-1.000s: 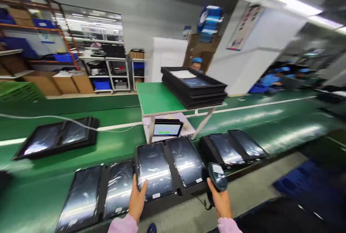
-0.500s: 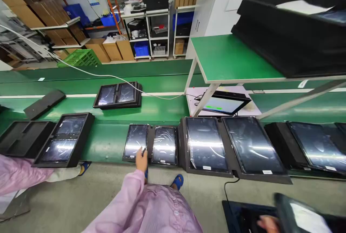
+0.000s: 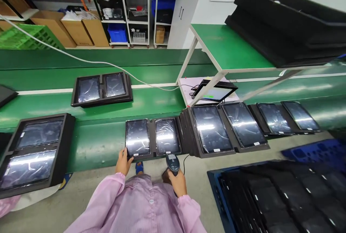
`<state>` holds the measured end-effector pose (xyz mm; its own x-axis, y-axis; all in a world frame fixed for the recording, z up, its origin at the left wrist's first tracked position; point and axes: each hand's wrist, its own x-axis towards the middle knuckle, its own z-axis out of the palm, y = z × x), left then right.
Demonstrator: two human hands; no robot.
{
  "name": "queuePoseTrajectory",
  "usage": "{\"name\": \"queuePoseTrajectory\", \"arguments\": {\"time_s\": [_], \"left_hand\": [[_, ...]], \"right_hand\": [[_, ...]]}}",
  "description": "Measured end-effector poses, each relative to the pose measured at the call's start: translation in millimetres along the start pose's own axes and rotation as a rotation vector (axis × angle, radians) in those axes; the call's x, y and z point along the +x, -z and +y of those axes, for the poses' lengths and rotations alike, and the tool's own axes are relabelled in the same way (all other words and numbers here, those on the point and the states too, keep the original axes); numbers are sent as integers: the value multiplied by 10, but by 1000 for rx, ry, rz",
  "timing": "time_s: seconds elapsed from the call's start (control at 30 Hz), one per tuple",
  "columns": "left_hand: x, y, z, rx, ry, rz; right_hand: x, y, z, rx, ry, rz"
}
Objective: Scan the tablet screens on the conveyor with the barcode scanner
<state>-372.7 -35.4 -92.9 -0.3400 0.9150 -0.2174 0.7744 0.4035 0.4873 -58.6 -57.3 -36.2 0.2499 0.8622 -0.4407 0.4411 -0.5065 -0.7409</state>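
A black tray (image 3: pixel 152 137) with two wrapped tablets lies at the near edge of the green conveyor belt (image 3: pixel 102 143). My left hand (image 3: pixel 123 161) grips the tray's near left corner, thumb on top. My right hand (image 3: pixel 177 182) is closed round a handheld barcode scanner (image 3: pixel 172 163), whose head points at the label end of the right tablet (image 3: pixel 167 136). The left tablet (image 3: pixel 137 137) lies beside it. Both arms are in pink sleeves.
More tablet trays sit on the belt: a stack to the right (image 3: pixel 224 128), another further right (image 3: pixel 286 117), one at far left (image 3: pixel 35 152), one behind (image 3: pixel 102 89). A green shelf table (image 3: pixel 229 47) holds black trays. Stacked black trays (image 3: pixel 283 197) fill the floor at right.
The view swung and steadied on the smaller tray. My left hand stayed at the tray's near left corner. My right hand came in from the lower right with the scanner to the right tablet.
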Motion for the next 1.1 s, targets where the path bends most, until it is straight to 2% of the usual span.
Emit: {"name": "queuePoseTrajectory", "arguments": {"time_s": [0.23,0.43,0.63,0.73,0.9,1.1], "left_hand": [[-17,32,-64,-61,6,-58],[20,15,-70,-121,51,-78],[39,50,-72,-242,76,-115],[63,107,-78,-440,151,-148],[77,177,-127,-705,268,-206],[-104,239,-209,-916,556,-173]], "right_hand": [[12,-135,14,45,-17,48],[-20,-144,11,49,-48,57],[-235,-186,-62,109,-30,9],[-428,-349,-164,170,2,-72],[-684,-783,-367,193,82,-204],[-764,-1211,-478,172,91,-243]]}}
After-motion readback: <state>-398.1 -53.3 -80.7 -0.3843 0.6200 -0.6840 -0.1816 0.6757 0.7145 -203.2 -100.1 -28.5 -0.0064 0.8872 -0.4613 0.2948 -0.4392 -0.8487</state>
